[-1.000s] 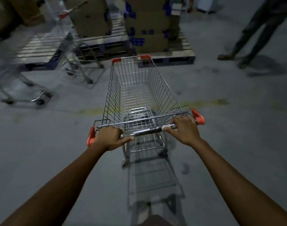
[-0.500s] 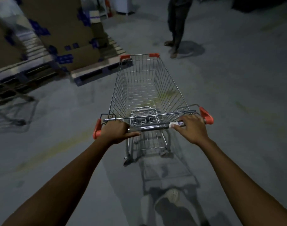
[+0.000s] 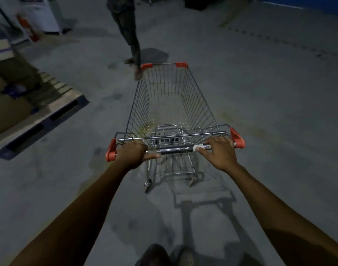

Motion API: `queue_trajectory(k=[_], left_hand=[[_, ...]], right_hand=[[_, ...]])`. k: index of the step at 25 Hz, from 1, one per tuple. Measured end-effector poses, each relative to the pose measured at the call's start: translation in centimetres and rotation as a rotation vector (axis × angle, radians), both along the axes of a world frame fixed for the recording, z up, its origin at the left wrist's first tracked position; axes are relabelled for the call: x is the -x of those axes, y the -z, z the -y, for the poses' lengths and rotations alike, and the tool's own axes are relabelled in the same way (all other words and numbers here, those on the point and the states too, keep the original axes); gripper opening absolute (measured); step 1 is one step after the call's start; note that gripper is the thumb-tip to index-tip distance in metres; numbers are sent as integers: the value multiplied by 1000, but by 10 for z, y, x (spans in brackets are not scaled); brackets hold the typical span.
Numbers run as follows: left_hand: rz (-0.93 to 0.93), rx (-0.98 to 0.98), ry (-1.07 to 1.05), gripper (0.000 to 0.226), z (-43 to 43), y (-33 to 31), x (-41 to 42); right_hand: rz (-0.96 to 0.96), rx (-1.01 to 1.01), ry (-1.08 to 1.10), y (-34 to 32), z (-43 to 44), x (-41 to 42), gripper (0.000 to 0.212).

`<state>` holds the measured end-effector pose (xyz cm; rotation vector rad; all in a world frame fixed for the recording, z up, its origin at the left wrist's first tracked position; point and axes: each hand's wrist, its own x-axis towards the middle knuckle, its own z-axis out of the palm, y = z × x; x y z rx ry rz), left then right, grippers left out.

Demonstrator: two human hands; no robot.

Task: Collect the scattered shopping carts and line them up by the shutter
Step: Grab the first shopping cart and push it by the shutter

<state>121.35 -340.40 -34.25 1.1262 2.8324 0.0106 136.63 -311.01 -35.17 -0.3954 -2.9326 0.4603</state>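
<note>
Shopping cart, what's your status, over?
Left hand, right hand grip the handle. Shopping cart empty. Person's legs close ahead, pallet off left.

Stained grey concrete floor (image 3: 279, 112). Shopping cart (image 3: 170, 104) stands on it, just ahead of left hand (image 3: 132, 153) and right hand (image 3: 221, 152). Wooden pallet (image 3: 49, 114) well left of left hand. Person's feet (image 3: 138, 73) beyond cart.

Dim, underexposed, bluish-grey cast overall. Light from ahead and above: shopping cart (image 3: 170, 104) throws wire-grid shadow on floor (image 3: 279, 131) toward camera. Dark pool shadow beside bystander's legs (image 3: 132, 39). Faint glint on chrome handle bar (image 3: 176, 150). Heavy motion blur at left edge: pallet (image 3: 41, 120), boxes (image 3: 6, 112) smeared. Wide-angle stretch at corners. Fine grain, soft detail.
</note>
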Motion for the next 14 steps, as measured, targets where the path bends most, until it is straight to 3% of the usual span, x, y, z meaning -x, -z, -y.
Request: queue_trajectory(k=[4,9,14], left_hand=[[46,-10,89,99,-90,0,95],[-8,-51,269,78,-206,-4,216],[-38,92,427,69,-323,-17,310]], right_hand=[[-29,-29,137,4,-67,58,67],[-130,-69,288,6,-153,145,64],[-160,-66,444,2,-231,217,63]])
